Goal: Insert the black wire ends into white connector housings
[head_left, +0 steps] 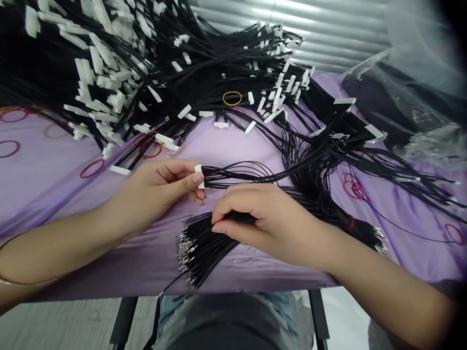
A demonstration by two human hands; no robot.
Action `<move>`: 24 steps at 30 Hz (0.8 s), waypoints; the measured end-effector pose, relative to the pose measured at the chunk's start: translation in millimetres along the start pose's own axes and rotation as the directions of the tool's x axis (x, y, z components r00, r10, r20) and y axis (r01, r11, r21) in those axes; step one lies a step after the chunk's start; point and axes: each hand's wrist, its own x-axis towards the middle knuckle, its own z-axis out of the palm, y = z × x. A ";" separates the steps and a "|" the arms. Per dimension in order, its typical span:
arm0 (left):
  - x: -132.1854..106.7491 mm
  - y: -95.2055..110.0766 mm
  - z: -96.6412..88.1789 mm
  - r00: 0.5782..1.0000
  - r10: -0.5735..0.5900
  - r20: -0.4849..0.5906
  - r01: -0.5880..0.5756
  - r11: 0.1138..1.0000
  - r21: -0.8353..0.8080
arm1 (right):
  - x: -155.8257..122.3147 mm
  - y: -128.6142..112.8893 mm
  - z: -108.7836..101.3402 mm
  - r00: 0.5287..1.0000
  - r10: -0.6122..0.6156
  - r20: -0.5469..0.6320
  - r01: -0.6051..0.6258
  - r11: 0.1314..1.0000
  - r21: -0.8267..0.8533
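Observation:
My left hand point(170, 182) pinches a white connector housing point(199, 176) between thumb and fingers, and several black wires run rightward out of it. Closer to me lies a bundle of loose black wires point(211, 253) with bare metal terminals point(186, 255) at their left ends. Over that bundle my right hand point(255, 214) is closed, thumb and fingertips together on a black wire at the bundle's upper edge. The palm hides part of the bundle. A red rubber band point(350, 223) is around the wires' other end at the right.
Heaps of black cables with white connectors point(98, 104) cover the back of the purple cloth point(237, 138). Red rubber bands point(92, 168) and a yellow one point(232, 98) lie about. Clear plastic bags point(419, 107) stand at back right. The table's front edge is near my lap.

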 end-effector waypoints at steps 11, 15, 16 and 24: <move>-11.8 3.8 4.4 1.000 -0.004 0.023 0.002 0.995 0.104 | -1.7 -11.0 -7.5 0.985 0.003 -0.172 0.025 0.987 0.156; -9.8 -1.7 1.5 0.998 -0.040 0.043 0.037 0.996 0.081 | -0.9 -13.2 -7.5 0.957 0.123 -0.262 -0.047 0.959 0.279; -9.3 -3.3 1.1 0.998 -0.046 0.050 0.043 0.997 0.059 | -0.8 -12.1 -6.7 0.947 0.154 -0.283 -0.076 0.960 0.268; -6.7 -5.5 3.6 0.991 -0.082 0.103 0.093 0.990 -0.109 | 4.7 9.0 -7.4 0.883 0.399 -0.249 -0.326 0.901 0.285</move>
